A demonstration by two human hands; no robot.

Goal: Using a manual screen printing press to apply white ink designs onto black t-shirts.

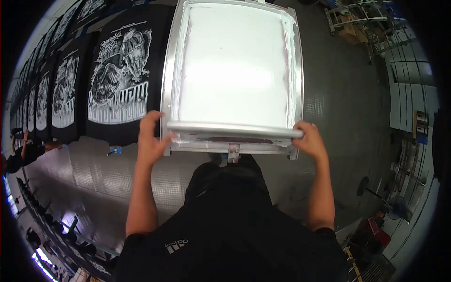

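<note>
A metal-edged printing screen (167, 80) lies in front of me, its mesh spread with white ink and thicker ridges along both sides. Across its near end lies a long pale squeegee (230, 128). My right hand (310, 138) is closed around the squeegee's right end. At the opposite end, my left hand (151, 138) is open, thumb and fingers apart, beside the screen's left rail and close to the squeegee's left tip. A dark reddish strip shows below the squeegee.
Black shirts with a grey and white print (120, 75) lie in a row on the left. Another person's arm (50, 146) reaches in at far left. A fan (397, 207) stands at the lower right, and metal racks (361, 19) at the upper right.
</note>
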